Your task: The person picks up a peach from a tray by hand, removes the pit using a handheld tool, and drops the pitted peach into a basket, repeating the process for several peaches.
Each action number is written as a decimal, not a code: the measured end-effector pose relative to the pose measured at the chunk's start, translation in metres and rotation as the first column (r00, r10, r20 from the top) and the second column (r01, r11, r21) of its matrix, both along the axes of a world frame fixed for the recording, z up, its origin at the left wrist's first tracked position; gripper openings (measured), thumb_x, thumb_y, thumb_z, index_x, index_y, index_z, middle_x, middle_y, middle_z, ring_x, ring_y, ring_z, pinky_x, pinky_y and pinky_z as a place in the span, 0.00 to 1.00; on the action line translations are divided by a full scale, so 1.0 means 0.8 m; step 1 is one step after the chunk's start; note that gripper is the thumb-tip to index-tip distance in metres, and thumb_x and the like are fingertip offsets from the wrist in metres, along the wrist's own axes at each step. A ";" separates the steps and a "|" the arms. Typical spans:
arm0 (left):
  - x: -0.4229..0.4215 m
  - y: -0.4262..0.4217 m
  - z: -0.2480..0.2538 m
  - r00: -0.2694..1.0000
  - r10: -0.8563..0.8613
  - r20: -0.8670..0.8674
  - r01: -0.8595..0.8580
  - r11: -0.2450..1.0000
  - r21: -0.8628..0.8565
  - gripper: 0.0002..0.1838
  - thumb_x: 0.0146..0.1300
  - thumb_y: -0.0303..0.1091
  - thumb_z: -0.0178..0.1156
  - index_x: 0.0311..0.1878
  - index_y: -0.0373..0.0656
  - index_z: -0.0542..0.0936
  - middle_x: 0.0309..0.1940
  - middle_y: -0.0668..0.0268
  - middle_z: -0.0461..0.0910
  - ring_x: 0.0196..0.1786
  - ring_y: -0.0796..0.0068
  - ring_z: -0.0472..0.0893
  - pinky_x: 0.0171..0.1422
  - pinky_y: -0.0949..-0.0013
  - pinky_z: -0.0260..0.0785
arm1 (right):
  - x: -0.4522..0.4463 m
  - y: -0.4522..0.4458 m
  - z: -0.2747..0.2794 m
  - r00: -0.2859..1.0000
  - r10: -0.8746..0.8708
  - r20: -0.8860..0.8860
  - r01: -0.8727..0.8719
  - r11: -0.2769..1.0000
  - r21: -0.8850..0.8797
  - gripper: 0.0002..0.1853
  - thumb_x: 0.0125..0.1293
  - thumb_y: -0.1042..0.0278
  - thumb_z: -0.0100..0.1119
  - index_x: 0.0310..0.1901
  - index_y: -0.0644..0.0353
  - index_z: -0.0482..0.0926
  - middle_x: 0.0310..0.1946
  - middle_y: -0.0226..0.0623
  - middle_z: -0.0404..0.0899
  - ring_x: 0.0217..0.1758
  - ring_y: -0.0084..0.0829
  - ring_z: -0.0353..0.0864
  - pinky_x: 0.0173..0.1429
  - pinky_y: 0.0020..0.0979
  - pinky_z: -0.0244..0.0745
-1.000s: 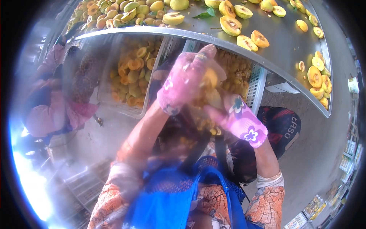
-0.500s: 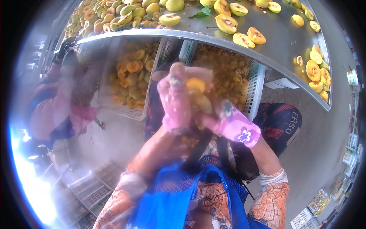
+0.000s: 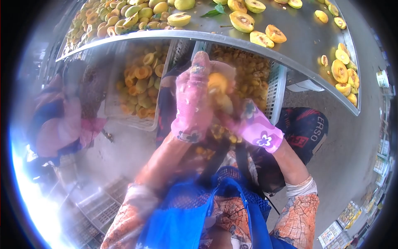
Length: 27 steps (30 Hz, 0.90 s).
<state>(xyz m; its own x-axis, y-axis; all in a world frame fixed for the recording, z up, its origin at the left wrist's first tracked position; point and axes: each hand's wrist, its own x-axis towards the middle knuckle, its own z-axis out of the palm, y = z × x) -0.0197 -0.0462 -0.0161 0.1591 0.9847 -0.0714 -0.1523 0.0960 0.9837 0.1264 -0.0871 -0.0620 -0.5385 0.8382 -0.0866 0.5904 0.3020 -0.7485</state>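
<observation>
yellow fruit (image 3: 217, 84) | within left fingers (image 3: 200, 62) | right fingers (image 3: 230, 121) close beside, contact blurred

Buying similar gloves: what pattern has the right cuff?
Right cuff: white-and-purple flower on pink; head view.

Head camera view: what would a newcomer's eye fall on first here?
Probably the pink-gloved left hand and right hand at the centre, with a blurred orange-yellow fruit between them. Next, the heaped fruit at the upper left of the metal table. The bright blue apron at the bottom also stands out.
</observation>
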 end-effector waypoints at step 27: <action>0.000 0.051 -0.045 0.920 -0.362 0.149 0.333 0.924 0.188 0.31 0.70 0.55 0.45 0.28 0.34 0.80 0.23 0.60 0.79 0.26 0.75 0.77 0.31 0.73 0.68 | 0.013 0.006 0.031 0.713 -0.557 -0.426 -0.188 0.433 -0.882 0.15 0.65 0.51 0.57 0.33 0.54 0.69 0.18 0.20 0.63 0.12 0.13 0.56 0.15 0.20 0.50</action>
<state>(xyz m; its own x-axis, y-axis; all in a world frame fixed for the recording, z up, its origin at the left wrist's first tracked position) -0.0199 -0.0053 -0.0518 0.4888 0.8611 0.1398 -0.3105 0.0220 0.9503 0.1368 -0.0826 -0.0369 -0.6004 0.6011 -0.5274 -0.1412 -0.7288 -0.6700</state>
